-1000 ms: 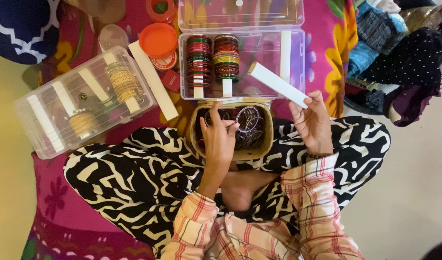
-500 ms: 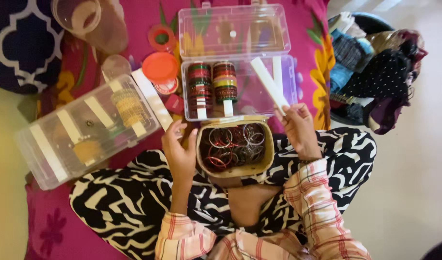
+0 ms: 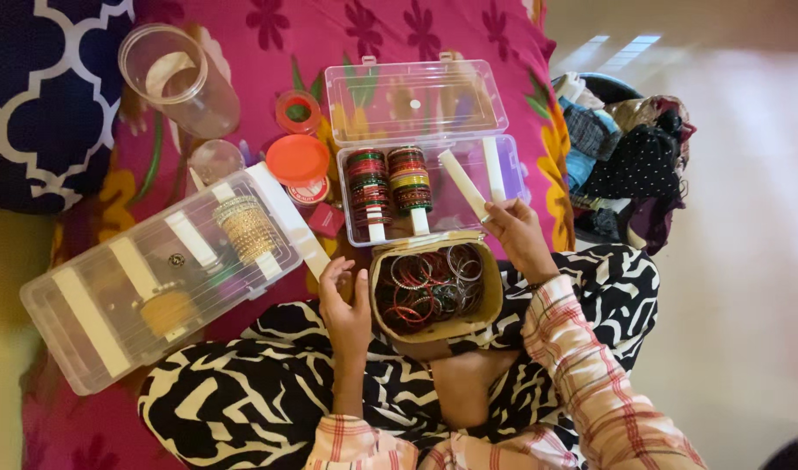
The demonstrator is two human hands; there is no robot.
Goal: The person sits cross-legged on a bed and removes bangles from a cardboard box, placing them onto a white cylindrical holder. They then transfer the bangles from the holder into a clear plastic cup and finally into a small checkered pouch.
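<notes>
A woven basket (image 3: pixel 490 300) full of loose bangles rests on my lap. My right hand (image 3: pixel 518 233) grips the near end of a white bar (image 3: pixel 462 184) and holds it over the open clear plastic box (image 3: pixel 506 158), beside two stacks of red and green bangles (image 3: pixel 388 180) on white bars. My left hand (image 3: pixel 344 305) hovers left of the basket with fingers spread and nothing in it, close to a long white bar (image 3: pixel 288 218) lying on the cloth.
A second clear box (image 3: pixel 86 305) with gold bangles lies to the left. An orange lid (image 3: pixel 297 159), small round tins, a red box and a clear jar (image 3: pixel 180 80) sit behind. A tub of clothes (image 3: pixel 623 161) stands at the right on the floor.
My left hand left the basket and moved out to its left. My right hand swung the white bar down toward the open box. The view shifted, showing more of the cloth.
</notes>
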